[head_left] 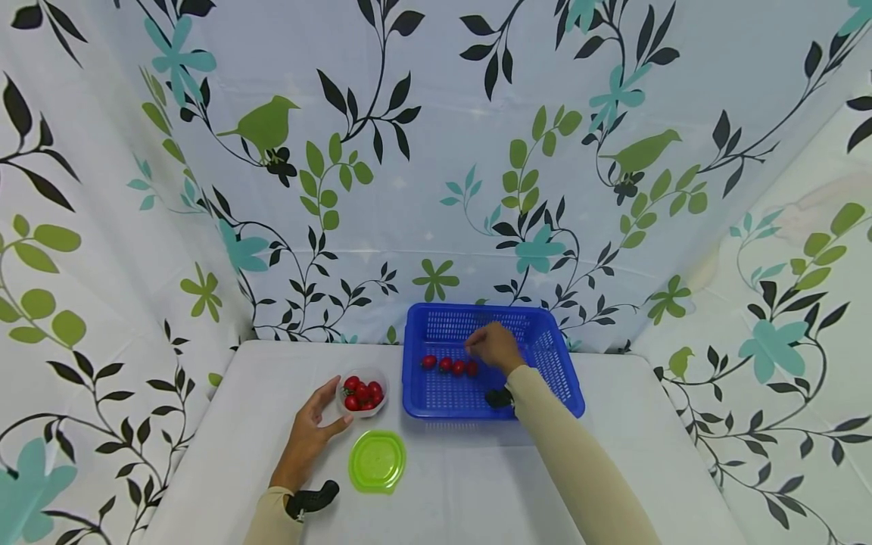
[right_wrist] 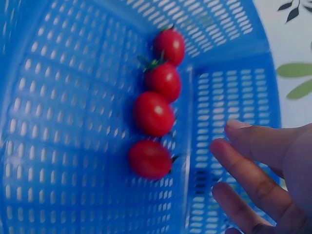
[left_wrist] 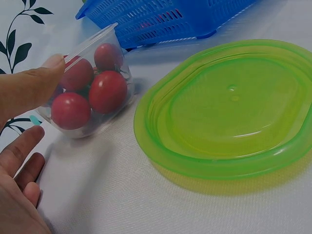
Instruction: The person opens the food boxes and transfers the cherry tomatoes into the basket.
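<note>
A person's two hands work at a table (head_left: pixel 456 499) covered in white cloth. The left hand (head_left: pixel 309 431) curves around the near left side of a small clear tub (head_left: pixel 373 374), thumb and fingers spread apart; the thumb overlaps the tub's edge in the left wrist view, but whether the other fingertips press on it I cannot tell. Inside the tub, several glossy red tomatoes (head_left: pixel 351 403) sit heaped together. A round, translucent green lid (head_left: pixel 377 462) lies flat on the cloth just beside the tub, on the side nearer the person

To the right stands a blue plastic basket (head_left: pixel 443 397) with slotted walls. Four more red tomatoes (right_wrist: pixel 153 114) lie in a row on its floor, close together, with green stem tops showing on two of them. The right hand (head_left: pixel 496 347) hangs over the basket near the right end of that row, its fingers bent slightly and their tips a little apart, just beside the tomatoes

Both sleeves (head_left: pixel 579 446) are pale beige, and a black device (head_left: pixel 313 498) sits at the left wrist. Behind the table hangs a pale curtain (head_left: pixel 436 212) printed with leaves, flowers and green birds
</note>
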### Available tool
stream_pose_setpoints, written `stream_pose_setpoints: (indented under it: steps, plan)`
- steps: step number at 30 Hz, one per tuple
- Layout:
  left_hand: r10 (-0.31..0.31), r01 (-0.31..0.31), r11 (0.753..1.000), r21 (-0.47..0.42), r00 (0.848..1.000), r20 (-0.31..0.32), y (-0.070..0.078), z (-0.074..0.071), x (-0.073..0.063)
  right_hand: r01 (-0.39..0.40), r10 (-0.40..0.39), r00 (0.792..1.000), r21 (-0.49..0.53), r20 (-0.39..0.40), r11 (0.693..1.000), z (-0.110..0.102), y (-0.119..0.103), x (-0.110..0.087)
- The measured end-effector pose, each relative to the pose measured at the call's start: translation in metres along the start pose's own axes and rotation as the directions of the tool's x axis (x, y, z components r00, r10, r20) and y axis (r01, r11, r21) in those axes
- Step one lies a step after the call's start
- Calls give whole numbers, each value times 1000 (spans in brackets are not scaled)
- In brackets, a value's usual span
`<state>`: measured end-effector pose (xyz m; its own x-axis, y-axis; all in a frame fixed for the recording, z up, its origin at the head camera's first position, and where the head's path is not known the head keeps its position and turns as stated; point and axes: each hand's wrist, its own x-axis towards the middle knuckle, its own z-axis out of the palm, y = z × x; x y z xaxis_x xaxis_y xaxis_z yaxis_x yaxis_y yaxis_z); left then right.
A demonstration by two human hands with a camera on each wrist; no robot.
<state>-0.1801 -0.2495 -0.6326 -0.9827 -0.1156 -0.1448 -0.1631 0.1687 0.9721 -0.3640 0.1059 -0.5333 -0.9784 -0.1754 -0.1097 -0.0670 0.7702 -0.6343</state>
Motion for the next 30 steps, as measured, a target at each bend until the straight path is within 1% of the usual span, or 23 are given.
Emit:
stream_pose_setpoints:
  steps: [5, 7, 10, 20, 25, 30]
  plan:
    - [4, -4, 1000, -6, 1000, 4, 2, 0, -1, 84, -83, 995, 10, -56, 996, 3, -14, -1]
    - [6, -6, 1000, -6, 1000, 4, 1, 0, -1, 109, -107, 992, 24, -67, 994, 4, -18, -1]
    - [7, -7, 1000, -6, 1000, 3, 1, 0, -1, 126, -122, 990, 55, -74, 990, 6, -24, -2]
    - [15, -15, 1000, -4, 1000, -1, 3, 0, -2, 133, -126, 990, 126, -65, 983, 7, -50, -18]
    - [18, -18, 1000, -7, 1000, 2, 3, 0, -2, 136, -131, 990, 129, -47, 982, 10, -61, -24]
    - [12, -12, 1000, -4, 1000, -1, 1, 0, -1, 164, -160, 986, 133, -35, 977, 15, -72, -31]
